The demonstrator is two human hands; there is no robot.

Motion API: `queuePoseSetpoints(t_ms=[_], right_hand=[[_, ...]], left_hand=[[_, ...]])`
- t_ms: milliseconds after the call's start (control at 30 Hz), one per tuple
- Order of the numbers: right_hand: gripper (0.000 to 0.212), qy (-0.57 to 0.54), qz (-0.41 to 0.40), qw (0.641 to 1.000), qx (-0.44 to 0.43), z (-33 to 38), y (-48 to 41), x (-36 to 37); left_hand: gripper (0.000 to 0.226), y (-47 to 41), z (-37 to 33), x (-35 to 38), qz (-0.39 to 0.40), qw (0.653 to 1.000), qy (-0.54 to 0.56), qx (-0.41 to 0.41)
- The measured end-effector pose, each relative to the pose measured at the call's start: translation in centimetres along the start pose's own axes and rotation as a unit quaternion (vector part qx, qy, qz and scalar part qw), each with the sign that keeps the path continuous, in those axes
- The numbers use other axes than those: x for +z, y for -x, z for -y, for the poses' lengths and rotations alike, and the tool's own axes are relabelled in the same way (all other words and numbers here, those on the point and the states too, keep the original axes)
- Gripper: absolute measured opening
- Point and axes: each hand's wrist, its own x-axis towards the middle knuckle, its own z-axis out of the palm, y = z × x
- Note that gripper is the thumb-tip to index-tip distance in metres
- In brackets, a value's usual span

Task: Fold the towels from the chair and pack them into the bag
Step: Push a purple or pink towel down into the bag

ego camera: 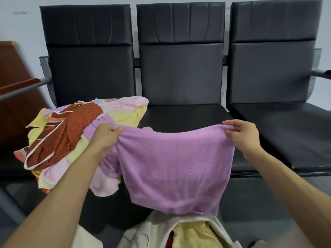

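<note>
Left hand (105,136) and right hand (244,136) each pinch a top corner of a purple towel (175,169), holding it spread so it hangs in front of a row of black chairs (180,72). Unfolded towels (71,133) are heaped on the left seat. Below, an open cream bag (157,231) holds yellow cloth.

Left grip (105,136) and right grip (243,136) each pinch a top corner of purple towel (173,167); it hangs spread between them. Mixed-colour pile (71,133) lies on left chair (89,72). Open bag (152,231) below, yellow towel (195,233) inside.
</note>
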Motion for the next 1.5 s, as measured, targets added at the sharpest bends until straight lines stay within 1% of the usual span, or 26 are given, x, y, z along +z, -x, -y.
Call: queuePoseSetpoints(t_ms=[67, 133, 167, 233, 267, 300, 367, 433, 467, 533, 567, 667, 700, 733, 767, 800, 833, 967, 1033, 1067, 1100, 1167, 1300, 1367, 1433, 1500], right_hand=[[0.032, 0.093, 0.004, 0.992, -0.084, 0.1, 0.4, 0.0], [0.028, 0.139, 0.013, 0.982, -0.126, -0.3, 0.7, 0.1], [0.025, 0.166, 0.017, 0.978, -0.128, -0.5, 0.8, 0.2], [0.022, 0.210, 0.037, 0.973, -0.091, -1.0, 0.5, 0.3], [0.020, 0.204, 0.048, 0.976, -0.059, -1.3, 0.2, 0.4], [0.016, 0.168, 0.056, 0.984, -0.018, -1.6, -0.1, 0.5], [0.008, 0.020, 0.048, 0.995, 0.087, -2.0, -0.9, 0.9], [0.016, -0.146, 0.026, 0.974, 0.172, -2.1, -1.6, 0.8], [0.017, -0.201, 0.020, 0.960, 0.191, -1.9, -1.8, 0.6], [0.006, -0.261, 0.021, 0.943, 0.208, -1.3, -1.8, 0.3], [0.013, -0.270, 0.021, 0.939, 0.211, -1.0, -1.7, 0.1], [0.012, -0.276, 0.018, 0.941, 0.193, -0.3, -1.2, -0.2], [0.009, -0.283, 0.032, 0.941, 0.185, 0.0, -1.1, -0.4], [0.014, -0.287, 0.051, 0.940, 0.177, 0.2, -0.9, -0.7], [0.023, -0.283, 0.074, 0.941, 0.169, 0.5, -0.7, -1.1], [0.032, -0.268, 0.099, 0.946, 0.156, 0.7, -0.5, -1.3], [0.039, -0.247, 0.117, 0.951, 0.142, 0.9, -0.4, -1.5], [0.053, -0.148, 0.155, 0.972, 0.095, 0.9, -0.3, -1.1], [0.046, 0.030, 0.121, 0.992, 0.024, 0.6, -0.3, -0.8], [0.042, 0.133, 0.093, 0.986, -0.026, 0.5, -0.2, -0.6], [0.040, 0.203, 0.067, 0.974, -0.073, 0.3, -0.3, -0.5], [0.039, 0.249, 0.041, 0.960, -0.117, -0.2, -0.3, -0.1], [0.021, 0.212, 0.016, 0.971, -0.106, -0.3, -0.5, 0.1], [0.031, 0.146, 0.022, 0.984, -0.098, -0.1, -0.4, -0.1], [0.028, 0.053, 0.047, 0.995, -0.071, 0.4, -0.1, -0.2], [0.030, -0.026, 0.065, 0.997, -0.033, 0.7, 0.0, -0.2]], left_hand=[[0.033, -0.1, 0.3, -0.4, 0.002, 0.999, -0.045, 0.005], [0.026, -0.2, 0.6, -0.7, 0.002, 0.996, -0.088, 0.015], [0.022, 0.0, 0.5, -0.7, 0.002, 0.993, -0.112, 0.025], [0.013, 0.2, 0.5, -0.6, -0.010, 0.992, -0.122, 0.037], [0.019, 0.1, 0.7, -0.4, -0.017, 0.993, -0.110, 0.031], [0.028, 0.3, 0.6, -0.2, -0.022, 0.995, -0.094, 0.025], [0.029, 0.3, 0.6, -0.1, -0.009, 0.999, 0.023, -0.027], [0.025, 0.3, 0.3, -0.1, 0.012, 0.981, 0.165, -0.106], [0.025, 0.3, 0.1, -0.1, 0.015, 0.970, 0.206, -0.128], [0.025, 0.3, -0.2, -0.2, 0.020, 0.961, 0.239, -0.136], [0.025, 0.2, -0.2, -0.3, 0.023, 0.962, 0.241, -0.128], [0.024, 0.4, -0.4, -0.7, 0.036, 0.983, 0.171, -0.062], [0.026, 0.6, -0.4, -0.9, 0.023, 0.995, 0.096, -0.023], [0.030, 1.0, -0.5, -0.9, -0.004, 0.999, -0.008, 0.031], [0.031, 1.4, -0.7, -0.9, -0.038, 0.989, -0.108, 0.088], [0.031, 1.8, -0.9, -0.7, -0.068, 0.973, -0.173, 0.138], [0.029, 2.2, -1.0, -0.5, -0.088, 0.961, -0.199, 0.170], [0.021, 2.7, -1.4, -0.4, -0.119, 0.954, -0.193, 0.196], [0.018, 2.7, -1.5, -0.3, -0.122, 0.952, -0.199, 0.200], [0.017, 2.6, -1.5, -0.3, -0.123, 0.952, -0.198, 0.200], [0.017, 2.7, -1.5, -0.2, -0.123, 0.952, -0.197, 0.200], [0.017, 2.6, -1.4, 0.0, -0.127, 0.951, -0.202, 0.198], [0.015, 2.1, -1.2, 0.1, -0.148, 0.956, -0.183, 0.177], [0.012, 1.8, -1.1, 0.3, -0.136, 0.969, -0.143, 0.148], [0.028, 1.6, -1.0, 0.7, -0.093, 0.983, -0.123, 0.098], [0.033, 1.7, -0.9, 1.1, -0.019, 0.995, -0.094, 0.035]])
